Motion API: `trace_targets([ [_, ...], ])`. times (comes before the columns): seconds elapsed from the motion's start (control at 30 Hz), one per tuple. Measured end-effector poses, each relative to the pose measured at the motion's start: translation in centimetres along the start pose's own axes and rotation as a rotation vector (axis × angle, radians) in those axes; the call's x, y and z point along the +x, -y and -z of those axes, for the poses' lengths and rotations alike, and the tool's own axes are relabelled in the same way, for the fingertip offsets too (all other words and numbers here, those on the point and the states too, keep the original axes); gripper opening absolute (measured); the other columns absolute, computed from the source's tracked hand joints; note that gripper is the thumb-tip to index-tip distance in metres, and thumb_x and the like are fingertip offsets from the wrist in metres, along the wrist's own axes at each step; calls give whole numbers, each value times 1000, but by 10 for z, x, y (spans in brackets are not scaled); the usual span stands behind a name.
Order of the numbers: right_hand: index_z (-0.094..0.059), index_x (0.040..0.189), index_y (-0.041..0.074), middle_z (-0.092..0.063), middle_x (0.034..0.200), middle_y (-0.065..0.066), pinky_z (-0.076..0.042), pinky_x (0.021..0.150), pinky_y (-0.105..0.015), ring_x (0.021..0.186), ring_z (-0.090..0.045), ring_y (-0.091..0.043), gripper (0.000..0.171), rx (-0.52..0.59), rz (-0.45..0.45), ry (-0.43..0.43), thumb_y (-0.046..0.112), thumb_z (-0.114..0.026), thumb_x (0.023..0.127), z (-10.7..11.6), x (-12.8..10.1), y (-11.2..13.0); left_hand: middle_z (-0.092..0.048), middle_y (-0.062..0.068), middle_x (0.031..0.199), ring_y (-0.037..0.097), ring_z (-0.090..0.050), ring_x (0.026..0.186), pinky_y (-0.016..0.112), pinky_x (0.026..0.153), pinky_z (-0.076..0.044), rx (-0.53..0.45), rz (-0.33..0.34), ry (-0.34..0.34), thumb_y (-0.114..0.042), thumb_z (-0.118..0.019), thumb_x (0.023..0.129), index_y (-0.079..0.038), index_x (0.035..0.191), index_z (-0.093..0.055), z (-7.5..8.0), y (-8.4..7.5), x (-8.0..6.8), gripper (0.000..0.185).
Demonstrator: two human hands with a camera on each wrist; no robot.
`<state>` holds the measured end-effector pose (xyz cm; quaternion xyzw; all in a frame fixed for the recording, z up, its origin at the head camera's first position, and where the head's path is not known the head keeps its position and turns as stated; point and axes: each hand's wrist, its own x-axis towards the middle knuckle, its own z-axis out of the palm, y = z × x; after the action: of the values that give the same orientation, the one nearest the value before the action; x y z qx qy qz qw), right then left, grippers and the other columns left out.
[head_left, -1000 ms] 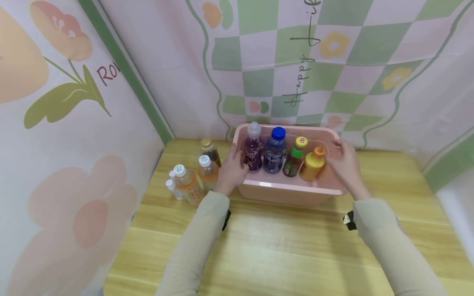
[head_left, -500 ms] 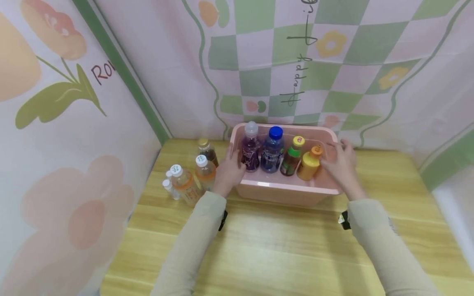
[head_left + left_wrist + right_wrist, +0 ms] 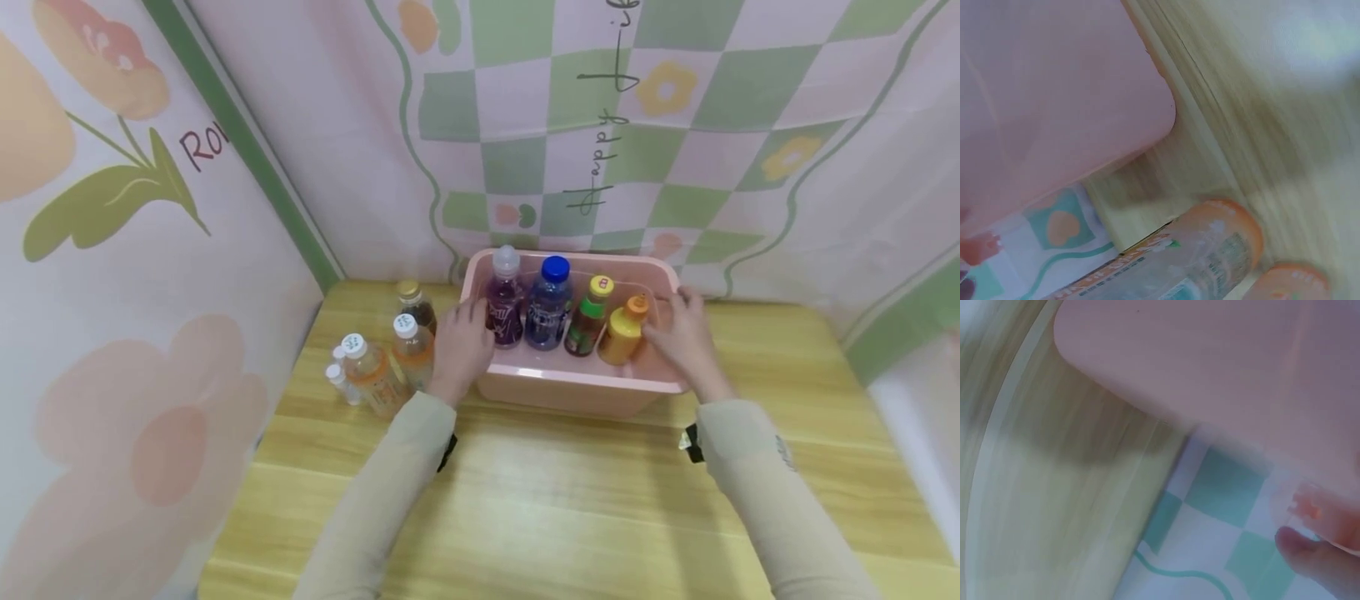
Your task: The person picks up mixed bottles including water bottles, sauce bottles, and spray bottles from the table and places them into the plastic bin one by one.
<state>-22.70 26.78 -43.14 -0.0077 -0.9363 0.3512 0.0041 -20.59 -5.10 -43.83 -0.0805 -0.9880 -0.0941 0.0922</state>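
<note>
Pink bin [image 3: 570, 385] sits at the back of the desk [image 3: 570, 508], close to the patterned backdrop [image 3: 675, 150], near the corner. Left hand [image 3: 459, 350] is on the bin's left end, fingers curled over the rim by the purple bottle [image 3: 504, 302]. Right hand [image 3: 681, 337] is on the bin's right end, fingers over the rim just beside the orange squeeze bottle [image 3: 621, 332]. Both hands grip the bin, one at each end, well apart with the bin between them. Inside the bin, four bottles in a row, left to right: purple bottle with a clear cap, blue bottle [image 3: 549, 304] with a blue cap, a green-labelled bottle [image 3: 587, 318] with a yellow cap, then the orange squeeze bottle, tilted to the right. Outside the bin, on the desk to its left: a cluster of small bottles, two orange drink bottles [image 3: 372, 375] with white caps, a dark one [image 3: 415, 304] with a gold cap behind them, and a small clear one [image 3: 337, 382] at the far left. Left wrist view: bin's rounded corner [image 3: 1085, 106] above the desk, an orange drink bottle [image 3: 1210, 256] lying across the frame just below it; blurred. Right wrist view: bin's other corner [image 3: 1210, 375], a fingertip [image 3: 1310, 553] against the backdrop; also blurred.
</note>
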Motion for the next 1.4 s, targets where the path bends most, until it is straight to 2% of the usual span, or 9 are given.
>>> trace_targets([
  [0.13, -35, 139, -11, -8, 152, -36, -25, 104, -75, 131, -23, -63, 63, 10, -5, 2, 11, -60, 85, -1, 0, -1, -54, 11, 137, 28, -54, 120, 42, 105, -44, 125, -87, -93, -23, -55, 91, -9, 136, -49, 3, -3, -2, 47],
  [0.3, -35, 138, -12, -8, 152, -35, -26, 103, -74, 130, -25, -63, 62, 1, -9, 1, 11, -60, 85, -1, 0, -1, -59, 8, 131, 26, -58, 116, 39, 102, -48, 168, -153, -160, -19, -61, 88, -11, 134, -51, 7, -6, -4, 47],
  [0.43, -35, 138, -12, -8, 152, -35, -27, 103, -74, 129, -25, -63, 63, 7, -9, 3, 11, -60, 85, -1, 0, -2, -61, 8, 127, 26, -59, 113, 37, 100, -49, 100, -171, -150, -17, -61, 87, -10, 134, -51, 20, -10, -5, 48],
  [0.57, -35, 137, -12, -9, 151, -36, -28, 102, -74, 128, -27, -63, 62, 4, -4, 1, 10, -59, 84, -1, -1, -2, -63, 9, 124, 26, -62, 108, 36, 96, -52, -15, -168, -99, -14, -59, 88, -9, 135, -51, 42, -16, -7, 48],
  [0.77, -36, 136, -14, -10, 151, -36, -29, 102, -73, 127, -28, -63, 62, -9, 9, -2, 10, -59, 84, 1, -3, 2, -68, 10, 116, 24, -66, 87, 33, 65, -56, -177, -167, -40, -8, -59, 87, -9, 132, -54, 75, -16, -10, 45],
  [0.87, -36, 136, -14, -10, 151, -36, -29, 102, -73, 126, -29, -64, 61, -11, 15, -5, 9, -59, 84, 1, -3, 2, -68, 11, 116, 25, -67, 88, 33, 67, -57, -235, -169, -14, -8, -58, 88, -8, 131, -55, 90, -10, -12, 43],
  [1.07, -38, 135, -12, -11, 151, -35, -33, 100, -73, 124, -32, -63, 60, -27, 7, -17, 9, -58, 82, 1, -3, 0, -60, 13, 131, 29, -59, 118, 41, 100, -51, -313, -178, 127, -11, -57, 91, -6, 133, -52, 118, 13, -15, 43],
  [1.2, -36, 136, -13, -9, 152, -35, -33, 100, -73, 124, -31, -64, 61, -27, 1, 2, 8, -59, 83, 1, -3, 0, -56, 15, 135, 30, -57, 118, 44, 102, -49, -330, -205, 232, -7, -56, 90, -4, 137, -47, 133, 35, -17, 47],
  [1.4, -37, 136, -12, -9, 152, -35, -36, 98, -71, 121, -35, -63, 61, -43, 7, -1, 8, -59, 83, 1, -3, -1, -56, 18, 134, 34, -57, 120, 47, 102, -48, -337, -171, 242, -3, -56, 89, -3, 137, -46, 150, 70, -25, 49],
])
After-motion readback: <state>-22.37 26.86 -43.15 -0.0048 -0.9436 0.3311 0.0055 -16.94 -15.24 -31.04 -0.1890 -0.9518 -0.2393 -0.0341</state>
